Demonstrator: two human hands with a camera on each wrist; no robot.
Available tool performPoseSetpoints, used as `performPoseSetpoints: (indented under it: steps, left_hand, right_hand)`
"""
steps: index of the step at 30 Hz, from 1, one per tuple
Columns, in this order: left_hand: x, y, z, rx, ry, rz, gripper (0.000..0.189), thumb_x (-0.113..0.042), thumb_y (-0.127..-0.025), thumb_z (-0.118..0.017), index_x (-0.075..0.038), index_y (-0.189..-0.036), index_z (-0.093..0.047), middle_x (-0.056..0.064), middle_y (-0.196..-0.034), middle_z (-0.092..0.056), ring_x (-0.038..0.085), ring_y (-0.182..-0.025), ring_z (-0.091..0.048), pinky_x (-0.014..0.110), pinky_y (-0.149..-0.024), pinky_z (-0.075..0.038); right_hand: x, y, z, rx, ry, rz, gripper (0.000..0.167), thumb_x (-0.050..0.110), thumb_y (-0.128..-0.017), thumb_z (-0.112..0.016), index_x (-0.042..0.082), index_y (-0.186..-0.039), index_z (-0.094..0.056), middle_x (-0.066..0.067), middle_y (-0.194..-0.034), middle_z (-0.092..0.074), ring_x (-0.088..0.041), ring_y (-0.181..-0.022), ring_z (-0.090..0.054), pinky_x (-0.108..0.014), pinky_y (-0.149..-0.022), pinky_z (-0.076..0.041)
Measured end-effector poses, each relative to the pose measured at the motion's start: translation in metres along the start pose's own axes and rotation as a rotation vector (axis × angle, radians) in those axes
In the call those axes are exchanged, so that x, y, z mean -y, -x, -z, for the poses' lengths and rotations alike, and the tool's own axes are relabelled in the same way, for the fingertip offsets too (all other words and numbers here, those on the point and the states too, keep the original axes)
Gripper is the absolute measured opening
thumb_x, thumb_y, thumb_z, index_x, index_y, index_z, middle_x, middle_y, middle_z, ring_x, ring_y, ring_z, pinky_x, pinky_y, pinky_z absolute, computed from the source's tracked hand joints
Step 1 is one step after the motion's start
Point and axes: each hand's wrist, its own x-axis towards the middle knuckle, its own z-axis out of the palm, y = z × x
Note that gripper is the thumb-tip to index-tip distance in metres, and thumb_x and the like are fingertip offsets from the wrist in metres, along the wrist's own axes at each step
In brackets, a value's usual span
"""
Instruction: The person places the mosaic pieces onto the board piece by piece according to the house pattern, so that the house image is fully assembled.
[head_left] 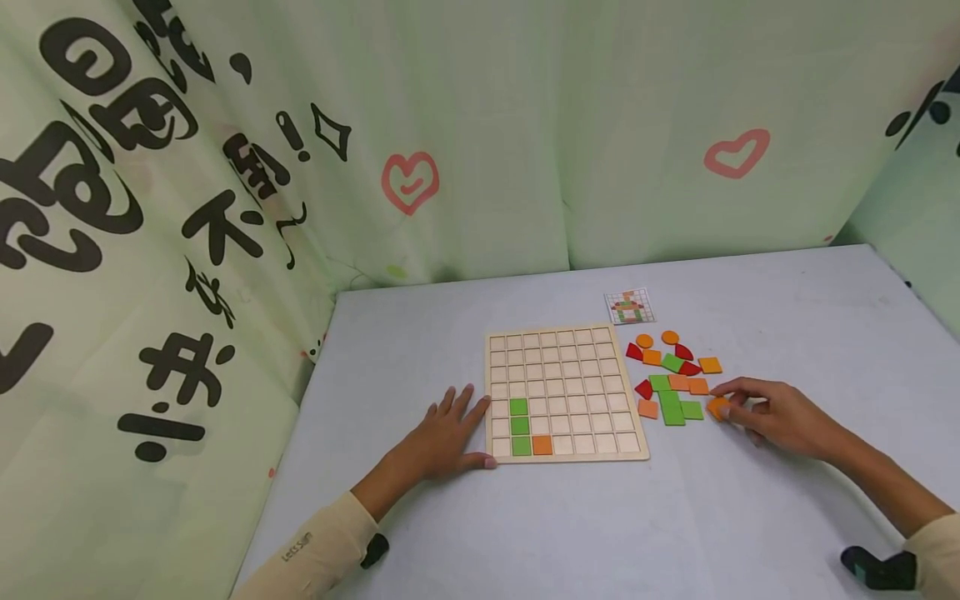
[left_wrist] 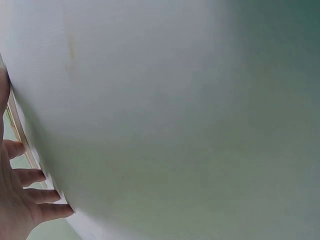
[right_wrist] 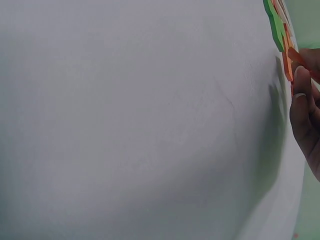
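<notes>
A wooden grid board lies on the table, with green square tiles stacked in a column and one orange tile beside the lowest. My left hand rests at the board's left edge with its fingers spread; thumb and index fingertips touch the frame. Between the thumb and fingers of my right hand is an orange piece, also visible as an orange edge in the right wrist view. Its full outline is partly hidden by the fingers. That hand is right of the loose tiles.
Loose green tiles, orange squares, orange discs and red rounded pieces lie right of the board. A small pattern card sits behind them. Curtains hang at the table's back and left side.
</notes>
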Motion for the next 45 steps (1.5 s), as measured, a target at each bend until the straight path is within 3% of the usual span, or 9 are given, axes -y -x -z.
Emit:
performPoseSetpoints:
  steps: [12, 25, 45]
  left_hand:
    - [0.000, 0.000, 0.001, 0.002, 0.011, -0.001, 0.098, -0.073, -0.087, -0.057, -0.019, -0.161, -0.024, 0.016, -0.167, -0.019, 0.045, -0.152, -0.018, 0.060, -0.116, -0.031]
    - [-0.001, -0.001, 0.001, 0.011, -0.002, 0.009, 0.098, -0.073, -0.087, -0.057, -0.020, -0.161, -0.023, 0.016, -0.167, -0.019, 0.044, -0.153, -0.017, 0.059, -0.117, -0.031]
    - [0.003, -0.001, -0.002, 0.001, 0.013, -0.018, 0.097, -0.073, -0.088, -0.055, -0.019, -0.162, -0.022, 0.016, -0.168, -0.017, 0.045, -0.153, -0.017, 0.061, -0.116, -0.030]
  right_hand:
    - [0.011, -0.003, -0.006, 0.048, -0.135, -0.031, 0.040, 0.012, -0.095, -0.070, -0.004, -0.129, -0.059, -0.011, -0.100, -0.064, -0.014, -0.067, -0.063, -0.025, -0.060, -0.056]
    - [0.040, -0.007, -0.020, 0.091, -0.263, -0.001, 0.042, 0.019, -0.093, -0.072, -0.003, -0.126, -0.060, -0.012, -0.097, -0.065, -0.020, -0.064, -0.063, -0.029, -0.060, -0.055]
    - [0.075, -0.021, -0.047, 0.121, -0.373, 0.063, 0.038, 0.013, -0.092, -0.073, -0.002, -0.124, -0.062, -0.015, -0.097, -0.066, -0.020, -0.061, -0.063, -0.028, -0.059, -0.056]
